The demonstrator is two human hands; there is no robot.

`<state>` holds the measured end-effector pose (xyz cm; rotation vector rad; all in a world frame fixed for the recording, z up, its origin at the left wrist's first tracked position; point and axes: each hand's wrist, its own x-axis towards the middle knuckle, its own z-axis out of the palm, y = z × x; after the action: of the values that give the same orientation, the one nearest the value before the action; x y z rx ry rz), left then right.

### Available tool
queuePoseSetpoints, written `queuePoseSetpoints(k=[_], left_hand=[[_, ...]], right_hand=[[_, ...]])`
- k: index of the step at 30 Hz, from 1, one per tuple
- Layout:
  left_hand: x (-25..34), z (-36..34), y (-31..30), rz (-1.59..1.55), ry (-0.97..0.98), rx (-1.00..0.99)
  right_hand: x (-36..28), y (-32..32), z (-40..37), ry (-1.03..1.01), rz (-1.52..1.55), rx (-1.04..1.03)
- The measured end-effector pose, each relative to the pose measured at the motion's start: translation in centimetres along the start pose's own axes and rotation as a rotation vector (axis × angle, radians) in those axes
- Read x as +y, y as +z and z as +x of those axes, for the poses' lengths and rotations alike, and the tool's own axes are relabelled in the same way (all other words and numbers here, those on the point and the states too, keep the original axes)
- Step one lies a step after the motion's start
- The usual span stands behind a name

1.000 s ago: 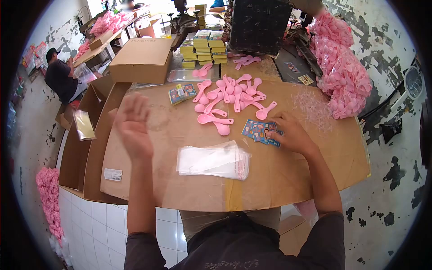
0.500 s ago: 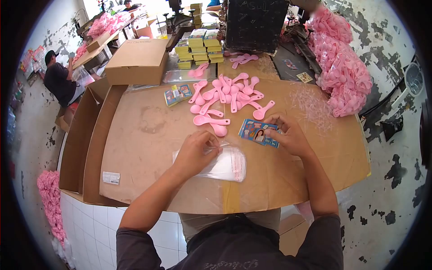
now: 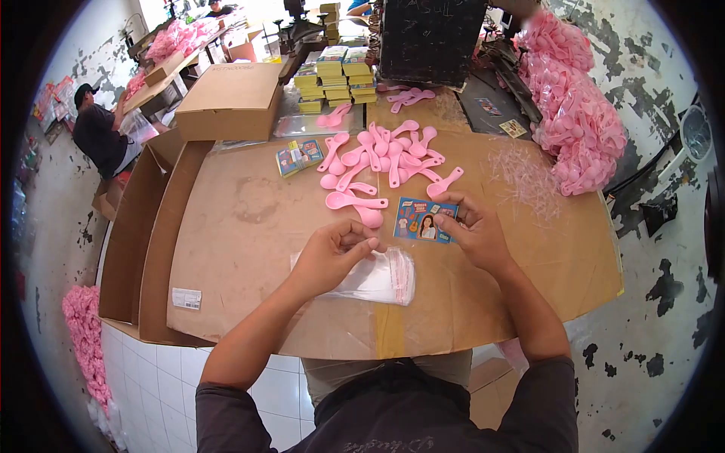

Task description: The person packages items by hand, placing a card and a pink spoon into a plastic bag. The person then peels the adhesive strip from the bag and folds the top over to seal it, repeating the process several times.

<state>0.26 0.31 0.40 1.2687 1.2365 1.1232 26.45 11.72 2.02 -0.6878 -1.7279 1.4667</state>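
My right hand (image 3: 477,235) grips a blue printed card (image 3: 424,220) with pictures on it, thumb on its front face. My left hand (image 3: 336,255) is closed, its thumb and fingers pinched together at the upper edge of a stack of clear plastic bags (image 3: 381,278). Anything thin and clear between those fingertips is too hard to make out. Just beyond both hands lies a loose pile of pink plastic spoons (image 3: 370,155). One pink spoon (image 3: 444,183) rests close to the right hand's fingers.
A small stack of cards (image 3: 299,158) lies left of the spoons. Beyond are a closed cardboard box (image 3: 230,98), stacked card bundles (image 3: 332,72) and a black box (image 3: 430,41). Clear plastic scraps (image 3: 521,177) and bagged pink spoons (image 3: 578,113) are at right. Another person (image 3: 106,136) sits far left.
My right hand has brought the card slightly left and turned it flatter to view; the overlapping cards now look like one. My left hand has shifted a little right, towards the card.
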Motion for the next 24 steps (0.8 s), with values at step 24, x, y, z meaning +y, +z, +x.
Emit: queuePoseSetpoints(k=[24], left_hand=[[0.5,-1.9,1.7,-0.169,0.02,-0.134]], right_hand=[[-1.6,4.1,-1.9,-0.062,-0.215,-0.043]])
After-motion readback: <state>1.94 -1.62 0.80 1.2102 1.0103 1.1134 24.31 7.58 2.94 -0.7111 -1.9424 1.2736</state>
